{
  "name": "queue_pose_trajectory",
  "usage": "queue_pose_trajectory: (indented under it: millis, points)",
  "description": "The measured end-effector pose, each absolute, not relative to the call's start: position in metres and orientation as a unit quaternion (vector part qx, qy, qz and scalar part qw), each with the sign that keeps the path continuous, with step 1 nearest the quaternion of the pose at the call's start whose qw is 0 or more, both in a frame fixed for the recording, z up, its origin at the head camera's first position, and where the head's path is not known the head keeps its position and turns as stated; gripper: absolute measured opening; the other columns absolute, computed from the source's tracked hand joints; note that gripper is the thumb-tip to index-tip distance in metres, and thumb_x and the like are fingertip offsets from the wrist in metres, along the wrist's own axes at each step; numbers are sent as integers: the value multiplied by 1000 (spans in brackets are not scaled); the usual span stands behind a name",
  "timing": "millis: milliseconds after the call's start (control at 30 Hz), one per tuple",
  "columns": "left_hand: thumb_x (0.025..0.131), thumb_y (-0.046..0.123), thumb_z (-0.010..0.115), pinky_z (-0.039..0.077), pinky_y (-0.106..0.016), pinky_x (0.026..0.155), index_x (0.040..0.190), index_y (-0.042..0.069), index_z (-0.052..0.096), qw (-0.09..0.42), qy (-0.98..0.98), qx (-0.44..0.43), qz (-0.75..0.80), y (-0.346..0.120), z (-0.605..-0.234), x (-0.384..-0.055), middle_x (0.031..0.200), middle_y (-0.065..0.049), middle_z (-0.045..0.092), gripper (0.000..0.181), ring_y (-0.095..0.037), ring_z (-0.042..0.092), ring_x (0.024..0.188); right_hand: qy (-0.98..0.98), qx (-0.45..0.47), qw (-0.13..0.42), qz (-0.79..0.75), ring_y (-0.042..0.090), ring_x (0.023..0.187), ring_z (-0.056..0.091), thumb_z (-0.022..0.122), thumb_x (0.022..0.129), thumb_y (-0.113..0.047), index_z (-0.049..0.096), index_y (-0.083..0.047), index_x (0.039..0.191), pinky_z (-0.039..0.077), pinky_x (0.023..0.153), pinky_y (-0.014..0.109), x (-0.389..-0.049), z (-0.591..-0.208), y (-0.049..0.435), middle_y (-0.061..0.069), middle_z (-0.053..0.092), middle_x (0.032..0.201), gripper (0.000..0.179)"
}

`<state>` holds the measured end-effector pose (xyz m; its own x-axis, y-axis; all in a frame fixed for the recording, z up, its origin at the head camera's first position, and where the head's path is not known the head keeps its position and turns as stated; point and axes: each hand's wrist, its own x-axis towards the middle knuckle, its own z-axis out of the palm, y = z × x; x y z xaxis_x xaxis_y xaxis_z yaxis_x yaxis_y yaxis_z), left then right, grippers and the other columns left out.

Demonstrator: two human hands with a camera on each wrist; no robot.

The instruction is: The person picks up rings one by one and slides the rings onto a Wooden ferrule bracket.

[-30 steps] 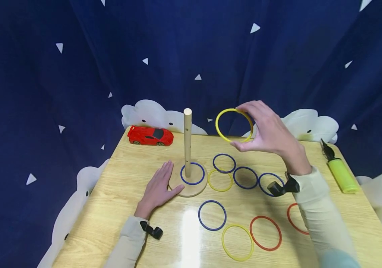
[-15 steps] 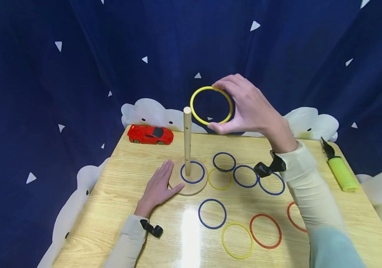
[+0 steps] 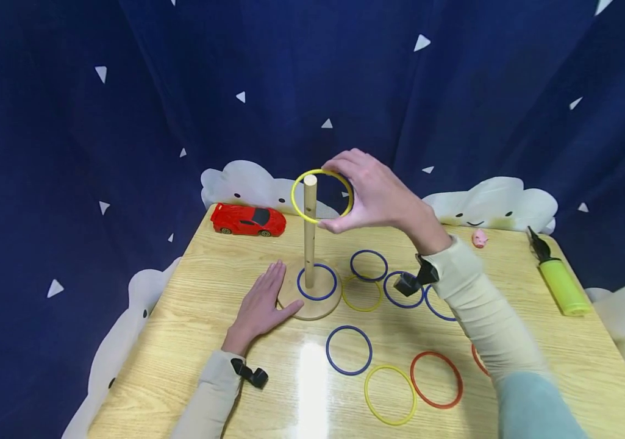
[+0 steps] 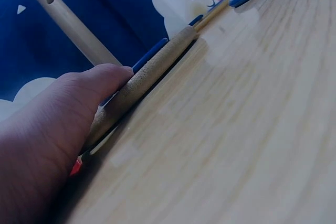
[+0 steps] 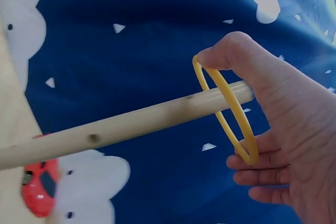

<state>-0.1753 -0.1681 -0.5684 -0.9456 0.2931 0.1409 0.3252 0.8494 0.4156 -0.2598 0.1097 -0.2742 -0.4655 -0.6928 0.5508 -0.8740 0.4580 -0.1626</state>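
Table: peg stands upright on round base. Left hand lies flat, thumb on base's near-left rim, gripping nothing. Right hand spans wide, pinching yellow ring between thumb (near edge) and fingers (far edge); ring projects left of grip, encircling peg top. Blue ring rests around peg foot.

I see a pale wood-grained table. A red toy car sits at its far left corner, a green pump beside the right edge near the far corner, and a pink pig figure near the far edge. I find a wooden base left of centre, with four blue rings, two yellow rings and two red rings from the middle rightward.
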Motion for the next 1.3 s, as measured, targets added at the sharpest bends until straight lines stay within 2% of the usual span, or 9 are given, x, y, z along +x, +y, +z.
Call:
queue_pose_trajectory:
  millis: [367, 567, 700, 900, 1067, 1300]
  points:
    - [95, 77, 50, 20, -48, 130, 167, 7, 21, 49, -959, -164, -225, -166, -569, -173, 174, -8, 19, 105, -25, 15, 161, -844, 461, 153, 225, 26, 111, 62, 87, 63, -61, 69, 0, 122, 54, 98, 42, -265, -350, 101, 12, 70, 118, 87]
    - [96, 76, 49, 17, -46, 130, 167, 8, 20, 43, -959, -164, -225, -165, -567, -175, 175, -7, 17, 103, -23, 12, 162, -855, 446, 122, 236, 25, 108, 63, 87, 64, -60, 69, 0, 122, 55, 95, 41, -266, -401, 98, 11, 70, 116, 85]
    - [96, 76, 49, 16, -46, 131, 167, 8, 20, 43, -959, -164, -225, -166, -567, -175, 175, -6, 16, 102, -23, 11, 162, -869, 425, 102, 232, 26, 113, 64, 85, 64, -62, 68, 1, 124, 53, 101, 42, -268, -440, 96, 11, 70, 119, 88]
    - [96, 76, 50, 18, -47, 130, 167, 7, 21, 44, -959, -164, -226, -168, -568, -174, 175, -7, 17, 103, -24, 12, 162, -888, 395, 79, 223, 27, 114, 63, 83, 64, -67, 68, -1, 126, 54, 101, 43, -273, -487, 95, 10, 69, 119, 92]
    - [96, 75, 50, 19, -48, 130, 167, 7, 21, 45, -959, -166, -226, -168, -569, -173, 175, -7, 18, 102, -24, 13, 162, -897, 382, 63, 214, 25, 114, 62, 80, 64, -73, 69, -4, 127, 53, 99, 43, -274, -511, 93, 8, 69, 119, 93]
    - [96, 76, 49, 15, -44, 131, 168, 9, 18, 37, -962, -162, -218, -169, -568, -175, 175, -5, 15, 103, -20, 8, 162, -902, 379, 59, 199, 25, 119, 58, 79, 66, -74, 67, -9, 130, 50, 102, 44, -275, -523, 87, 7, 67, 125, 92]
